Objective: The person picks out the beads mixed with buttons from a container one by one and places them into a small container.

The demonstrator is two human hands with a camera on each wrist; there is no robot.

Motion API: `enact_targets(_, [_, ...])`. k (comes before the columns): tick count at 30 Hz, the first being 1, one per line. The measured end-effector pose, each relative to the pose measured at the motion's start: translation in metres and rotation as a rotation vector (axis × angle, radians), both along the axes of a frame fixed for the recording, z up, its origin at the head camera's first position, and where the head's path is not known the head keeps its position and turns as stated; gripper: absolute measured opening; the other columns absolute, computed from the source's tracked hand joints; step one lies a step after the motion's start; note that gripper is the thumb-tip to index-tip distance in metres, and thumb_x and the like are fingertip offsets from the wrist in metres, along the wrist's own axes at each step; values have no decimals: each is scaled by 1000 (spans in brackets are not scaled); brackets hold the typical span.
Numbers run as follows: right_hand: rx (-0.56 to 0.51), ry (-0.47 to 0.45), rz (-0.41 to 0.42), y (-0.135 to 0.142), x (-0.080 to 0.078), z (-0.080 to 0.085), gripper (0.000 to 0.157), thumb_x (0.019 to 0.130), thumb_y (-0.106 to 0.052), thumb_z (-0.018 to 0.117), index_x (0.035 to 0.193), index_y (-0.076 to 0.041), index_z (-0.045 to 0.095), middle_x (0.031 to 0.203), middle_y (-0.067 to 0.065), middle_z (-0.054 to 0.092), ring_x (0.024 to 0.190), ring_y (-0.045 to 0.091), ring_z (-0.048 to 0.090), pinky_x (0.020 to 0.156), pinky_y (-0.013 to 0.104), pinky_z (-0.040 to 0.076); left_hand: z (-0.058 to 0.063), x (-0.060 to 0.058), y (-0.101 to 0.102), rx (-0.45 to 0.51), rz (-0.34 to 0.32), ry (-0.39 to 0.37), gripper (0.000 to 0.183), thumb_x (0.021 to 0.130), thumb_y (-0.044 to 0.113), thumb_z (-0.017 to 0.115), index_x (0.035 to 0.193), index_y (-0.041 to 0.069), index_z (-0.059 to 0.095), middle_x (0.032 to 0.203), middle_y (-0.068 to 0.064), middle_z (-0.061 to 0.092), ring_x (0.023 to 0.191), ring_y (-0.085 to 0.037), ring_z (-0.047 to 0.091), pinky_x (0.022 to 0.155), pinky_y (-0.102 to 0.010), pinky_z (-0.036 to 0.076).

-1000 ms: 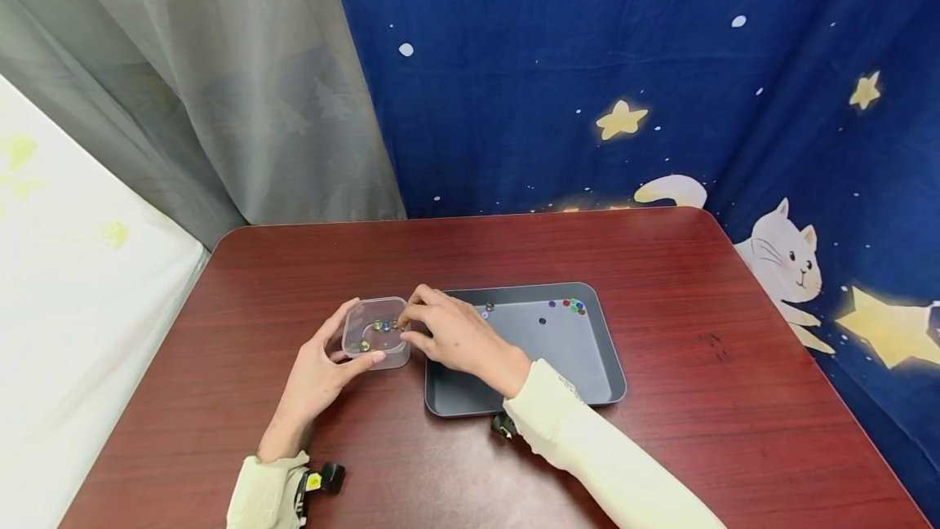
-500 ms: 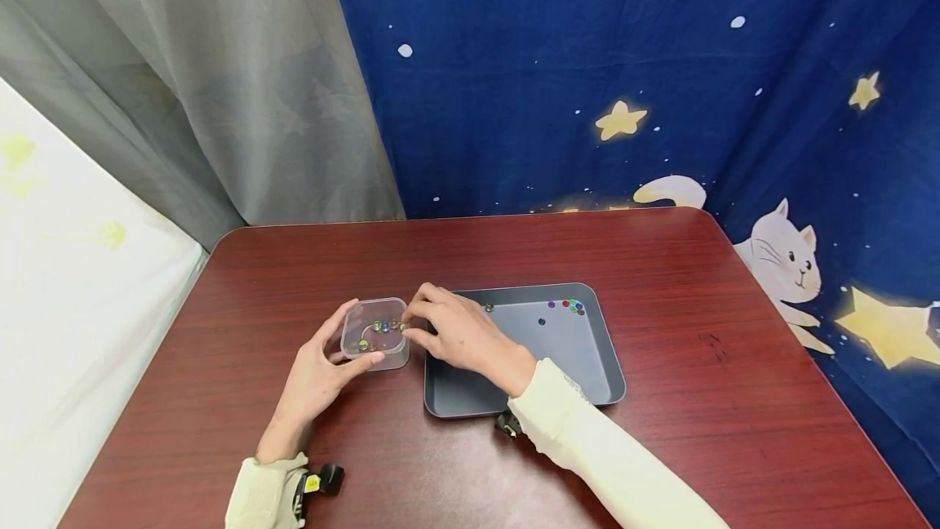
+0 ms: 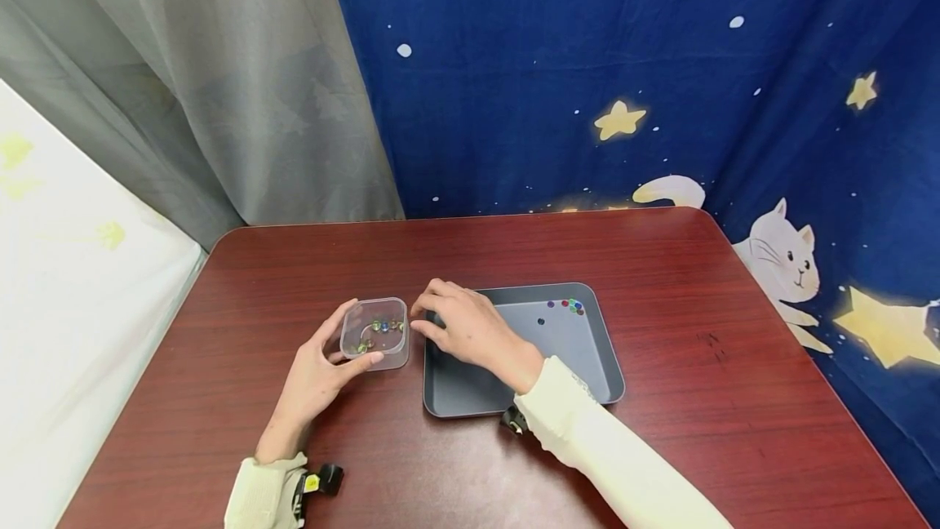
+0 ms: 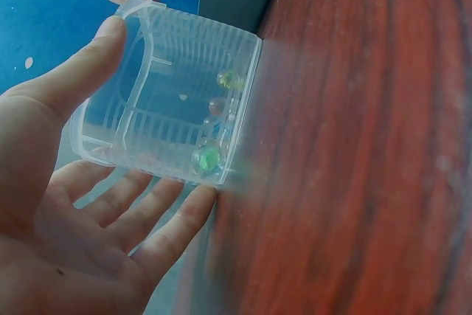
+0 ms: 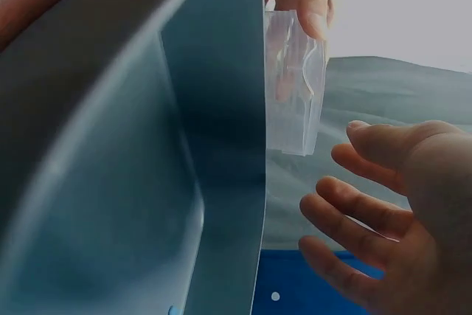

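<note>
A small clear plastic box point(image 3: 395, 360) stands on the table left of the grey tray. My left hand point(image 3: 314, 378) holds it, thumb on the near side and fingers along the other, as the left wrist view also shows. Several glass marbles point(image 4: 209, 158) lie on the bottom of the box, green, blue and amber among them. Over the tray's left rim is my right hand point(image 3: 473, 331), just right of the box. In the right wrist view its fingers point(image 5: 354, 230) are spread and loosely bent, with nothing between them.
The grey rectangular tray point(image 3: 470, 398) carries several coloured marbles point(image 3: 574, 307) in its far right corner and a dark one point(image 3: 541, 322) nearer its middle. The reddish wooden table point(image 3: 294, 268) ends at a blue curtain point(image 3: 514, 104) and a grey one point(image 3: 279, 145).
My right hand has drawn back from above the box, moving right to the tray's left rim, and its fingers have loosened. Marbles inside the box shifted slightly. My left hand keeps its hold.
</note>
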State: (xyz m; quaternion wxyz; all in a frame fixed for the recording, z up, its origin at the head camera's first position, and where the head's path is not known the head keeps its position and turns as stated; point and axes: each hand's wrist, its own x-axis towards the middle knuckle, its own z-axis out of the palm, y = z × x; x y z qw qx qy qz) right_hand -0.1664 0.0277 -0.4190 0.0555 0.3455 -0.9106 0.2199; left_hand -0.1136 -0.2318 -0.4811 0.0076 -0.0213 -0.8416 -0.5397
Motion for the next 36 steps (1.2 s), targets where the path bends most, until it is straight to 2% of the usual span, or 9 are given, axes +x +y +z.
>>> enact_targets(7, [24, -38, -30, 6, -1, 2, 20, 103, -38, 67, 115, -25, 75, 113, -3, 68, 95, 12, 64, 83, 35, 57, 1, 0, 1, -1, 3, -1, 89, 86, 26, 88, 161, 29, 40, 150, -14, 57, 107, -27, 72, 82, -14, 56])
enact_targets(15, [57, -126, -89, 17, -4, 1, 18, 103, -37, 67, 115, -26, 74, 113, -2, 67, 88, 11, 59, 76, 34, 53, 2, 1, 0, -8, 7, -8, 88, 85, 27, 88, 158, 39, 41, 149, -12, 58, 99, -10, 73, 83, -13, 55])
enact_targets(36, [141, -155, -207, 41, -11, 2, 21, 101, -35, 70, 117, -21, 74, 113, 1, 68, 97, 16, 66, 82, 43, 57, 1, 1, 1, -1, -2, -20, 89, 86, 25, 88, 160, 34, 39, 150, -15, 57, 95, -3, 71, 81, -14, 56])
